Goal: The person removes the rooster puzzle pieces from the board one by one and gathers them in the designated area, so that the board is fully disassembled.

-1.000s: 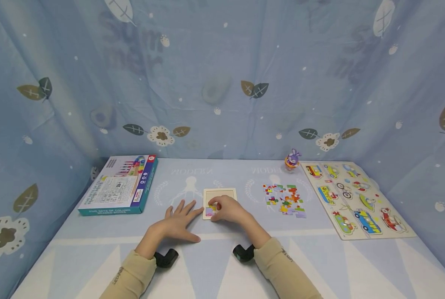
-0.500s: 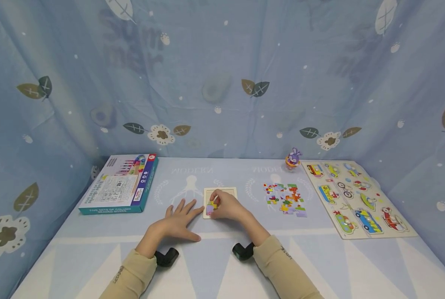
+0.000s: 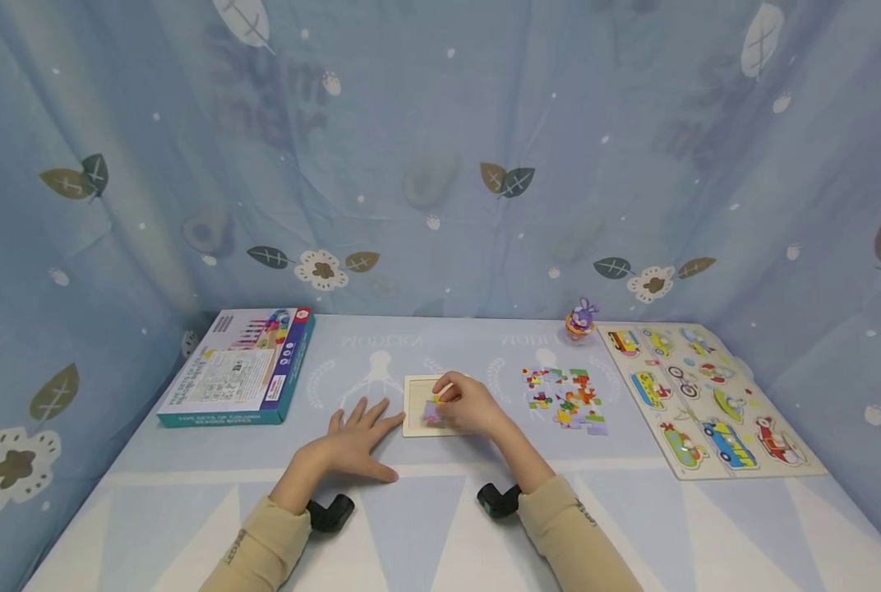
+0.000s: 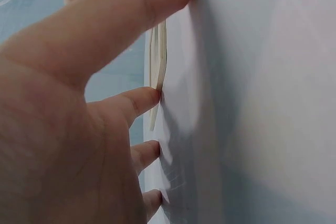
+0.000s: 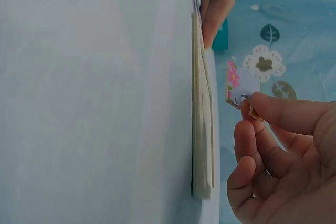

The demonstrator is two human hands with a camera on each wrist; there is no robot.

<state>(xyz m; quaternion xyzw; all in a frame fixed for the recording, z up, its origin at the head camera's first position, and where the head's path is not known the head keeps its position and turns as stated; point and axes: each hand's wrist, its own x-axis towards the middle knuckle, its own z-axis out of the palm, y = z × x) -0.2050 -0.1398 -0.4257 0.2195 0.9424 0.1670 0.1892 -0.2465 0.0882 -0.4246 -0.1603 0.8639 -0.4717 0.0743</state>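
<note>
A small wooden puzzle tray (image 3: 416,400) lies in the middle of the table, the part of its inside that shows being bare. Thumb and fingers of my right hand (image 3: 468,409) pinch a jigsaw piece (image 3: 432,413) above the tray. In the right wrist view that piece (image 5: 241,83) shows pale lilac with a pink flower, held apart from the tray (image 5: 202,129). My left hand (image 3: 352,446) rests on the table with fingers spread. One fingertip touches the tray's edge (image 4: 159,59) in the left wrist view. Several loose jigsaw pieces (image 3: 568,398) lie right of the tray.
At the left stands a flat toy box (image 3: 226,374) with a teal side. A wooden vehicle puzzle board (image 3: 695,395) lies on the right, with a small purple rabbit figure (image 3: 580,318) near its far corner. A blue patterned curtain (image 3: 426,123) hangs behind the table (image 3: 411,526).
My right hand has lifted the jigsaw piece out of the tray's near left corner and shifted it right. The left hand has stayed put.
</note>
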